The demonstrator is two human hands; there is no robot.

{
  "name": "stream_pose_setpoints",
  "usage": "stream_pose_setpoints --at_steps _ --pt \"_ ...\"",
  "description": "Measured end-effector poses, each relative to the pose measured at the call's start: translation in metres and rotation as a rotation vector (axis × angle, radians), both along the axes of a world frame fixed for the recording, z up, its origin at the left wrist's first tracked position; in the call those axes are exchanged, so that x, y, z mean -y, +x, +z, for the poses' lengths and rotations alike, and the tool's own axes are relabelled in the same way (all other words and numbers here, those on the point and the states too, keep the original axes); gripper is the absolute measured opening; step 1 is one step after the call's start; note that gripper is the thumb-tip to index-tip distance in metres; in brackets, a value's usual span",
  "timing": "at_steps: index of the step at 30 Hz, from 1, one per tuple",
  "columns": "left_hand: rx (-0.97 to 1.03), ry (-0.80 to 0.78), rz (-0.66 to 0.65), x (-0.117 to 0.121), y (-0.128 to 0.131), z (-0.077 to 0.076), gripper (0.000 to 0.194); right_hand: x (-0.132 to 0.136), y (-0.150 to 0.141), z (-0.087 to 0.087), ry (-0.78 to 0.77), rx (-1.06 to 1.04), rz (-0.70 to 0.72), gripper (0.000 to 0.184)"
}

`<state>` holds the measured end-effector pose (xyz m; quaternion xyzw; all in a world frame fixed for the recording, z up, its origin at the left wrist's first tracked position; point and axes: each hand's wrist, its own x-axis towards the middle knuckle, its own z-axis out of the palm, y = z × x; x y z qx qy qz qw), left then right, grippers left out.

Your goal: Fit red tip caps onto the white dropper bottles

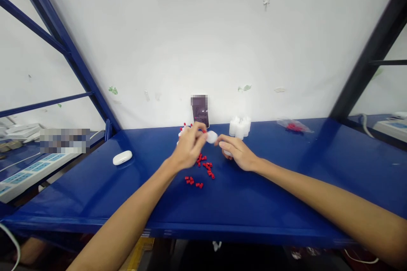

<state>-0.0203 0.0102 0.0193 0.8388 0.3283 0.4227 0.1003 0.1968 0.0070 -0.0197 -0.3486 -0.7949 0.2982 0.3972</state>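
My left hand (190, 146) is closed in a pinch at the red-tipped end of a small white bottle (212, 137). The bottle lies tilted between my two hands. My right hand (238, 151) has curled fingers, its fingertips close to the bottle's other end; whether they touch it I cannot tell. Another white piece (227, 153), mostly hidden, shows inside the right fingers. Below the hands, several small red caps (208, 165) are scattered on the blue table (254, 203). Behind my left hand stand white bottles with red caps (180, 133), partly covered by it.
A group of white bottles (240, 127) without red caps stands at the back, right of centre. A phone (201, 112) leans on the wall. A white oval case (122, 158) lies at left. A clear bag (295, 126) with red pieces lies at back right.
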Motion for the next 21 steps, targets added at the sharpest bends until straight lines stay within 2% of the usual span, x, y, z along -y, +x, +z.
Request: stream_pose_setpoints --at_steps 2,4,7,13,17,21 --pt "0.006 0.048 0.162 -0.01 -0.027 0.016 0.011 0.0 0.0 0.001 -0.018 0.035 -0.041 0.034" --pt "-0.046 0.002 0.272 -0.02 -0.053 0.028 0.008 0.0 -0.001 0.002 0.001 0.075 -0.068 0.033" --pt "-0.136 -0.146 0.329 -0.03 -0.079 0.033 0.01 0.0 0.0 0.002 0.044 0.113 -0.085 0.033" --pt "-0.257 -0.195 0.269 -0.033 -0.075 0.023 0.016 -0.001 0.0 0.001 0.059 0.155 -0.077 0.033" --pt "-0.33 -0.154 0.28 -0.033 -0.073 0.022 0.02 0.0 0.0 0.001 0.061 0.188 -0.09 0.035" --pt "-0.314 -0.072 0.311 -0.031 -0.074 0.025 0.021 -0.001 0.0 -0.002 0.057 0.18 -0.109 0.042"
